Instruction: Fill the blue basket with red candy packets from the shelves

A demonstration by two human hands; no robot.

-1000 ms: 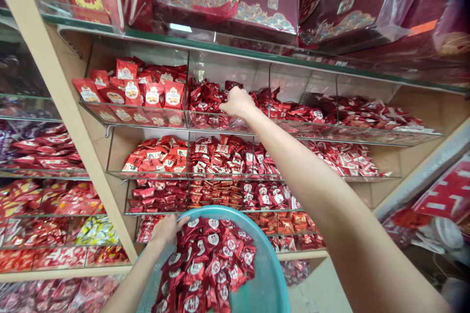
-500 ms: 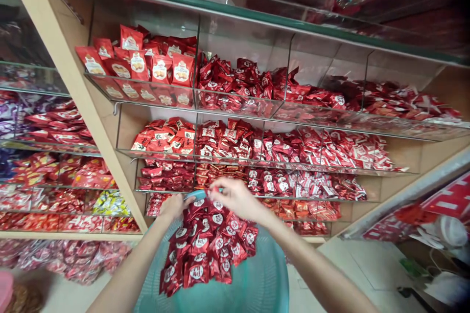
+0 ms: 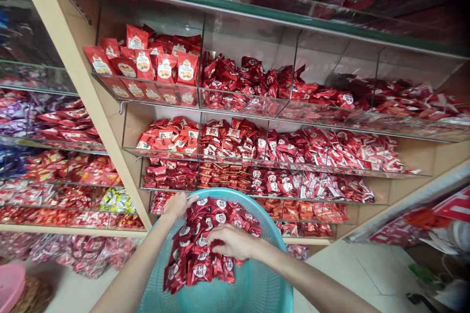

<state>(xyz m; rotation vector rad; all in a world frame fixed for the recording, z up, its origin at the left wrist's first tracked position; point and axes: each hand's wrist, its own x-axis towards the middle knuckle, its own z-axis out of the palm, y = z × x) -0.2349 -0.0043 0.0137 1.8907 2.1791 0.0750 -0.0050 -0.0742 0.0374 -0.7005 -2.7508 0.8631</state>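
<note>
Red wrapped packets (image 3: 200, 269) with white round labels lie heaped in a teal plastic basket (image 3: 264, 279), against its far and left side. My left hand (image 3: 178, 205) grips the basket's far left rim, its fingers partly hidden. Over the heap, my right hand (image 3: 231, 240) is curled with its fingertips at the packets; whether it holds one is hidden.
Shelves (image 3: 235, 159) of red packets stand beyond the basket, with a clear lip (image 3: 235, 102) along each level. A wooden post (image 3: 73, 78) divides them at the left. A pink basin (image 3: 11, 286) is at the lower left.
My right hand has moved down and nearer from the basket's far rim to the packets. The basket's far rim now shows more fully. The view has shifted slightly.
</note>
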